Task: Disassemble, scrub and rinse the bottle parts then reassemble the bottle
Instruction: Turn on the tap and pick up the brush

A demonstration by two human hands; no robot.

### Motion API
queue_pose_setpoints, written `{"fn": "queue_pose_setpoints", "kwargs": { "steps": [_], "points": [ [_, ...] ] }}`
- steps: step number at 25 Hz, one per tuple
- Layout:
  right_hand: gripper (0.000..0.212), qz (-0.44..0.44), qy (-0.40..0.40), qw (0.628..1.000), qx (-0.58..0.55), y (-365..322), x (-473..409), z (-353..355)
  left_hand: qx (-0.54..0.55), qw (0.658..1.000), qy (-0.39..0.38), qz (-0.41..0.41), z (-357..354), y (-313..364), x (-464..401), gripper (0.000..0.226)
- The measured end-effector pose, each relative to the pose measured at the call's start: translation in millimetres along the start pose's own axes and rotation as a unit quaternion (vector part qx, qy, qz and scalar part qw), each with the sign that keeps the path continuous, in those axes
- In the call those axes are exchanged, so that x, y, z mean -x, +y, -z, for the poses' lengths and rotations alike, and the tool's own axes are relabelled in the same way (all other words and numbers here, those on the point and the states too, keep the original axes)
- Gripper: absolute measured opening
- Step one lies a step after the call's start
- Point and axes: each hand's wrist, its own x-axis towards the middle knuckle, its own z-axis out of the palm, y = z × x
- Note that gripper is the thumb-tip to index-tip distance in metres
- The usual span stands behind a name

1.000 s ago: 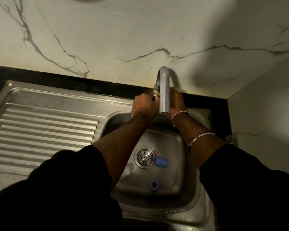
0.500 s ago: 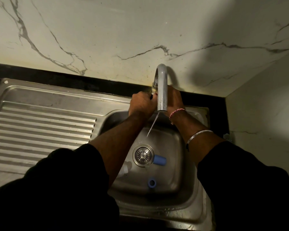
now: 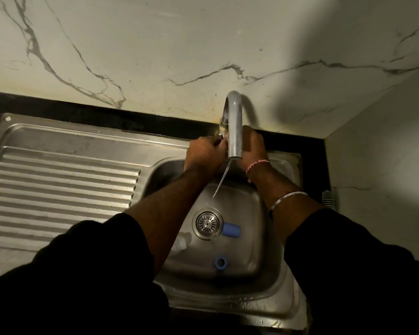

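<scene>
My left hand (image 3: 203,155) is curled at the base of the steel tap (image 3: 235,126), gripping a small metal tap handle (image 3: 220,137). Just right of the spout is my right hand (image 3: 252,146), its fingers hidden behind the spout. A thin stream of water (image 3: 221,178) falls into the sink basin (image 3: 252,238). In the basin a blue cap (image 3: 230,230) lies beside the drain strainer (image 3: 207,223). A blue ring (image 3: 220,262) lies nearer me. A pale bottle part (image 3: 182,243) shows partly under my left forearm.
A ribbed steel draining board (image 3: 58,189) lies to the left of the basin. A marble-patterned wall (image 3: 155,56) rises behind the tap, and a side wall (image 3: 385,153) closes in on the right. A small ribbed fitting (image 3: 328,198) sits at the right edge.
A second ago no water came from the spout; a thin stream now runs into the basin. Both hands have stayed at the tap base.
</scene>
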Motion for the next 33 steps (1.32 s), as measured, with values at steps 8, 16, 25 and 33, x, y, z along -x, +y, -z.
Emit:
{"fn": "queue_pose_setpoints", "kwargs": {
  "steps": [8, 16, 25, 33],
  "points": [
    [0.014, 0.066, 0.017, 0.988, 0.141, 33, 93, 3, -0.144, 0.986, -0.009, 0.083, -7, -46, 70, 0.041],
    [0.022, -0.021, 0.034, 0.985, 0.169, 72, 178, -3, -0.169, 0.974, -0.143, 0.037, -28, -36, 128, 0.033],
    [0.019, -0.137, 0.141, 0.964, 0.180, 125, 243, 73, -0.202, 0.932, -0.254, -0.162, -98, 36, 167, 0.035],
    [0.024, -0.208, 0.173, 0.938, 0.216, 178, 254, 122, -0.268, 0.873, -0.261, -0.312, -174, 107, 198, 0.022]
  ]
}}
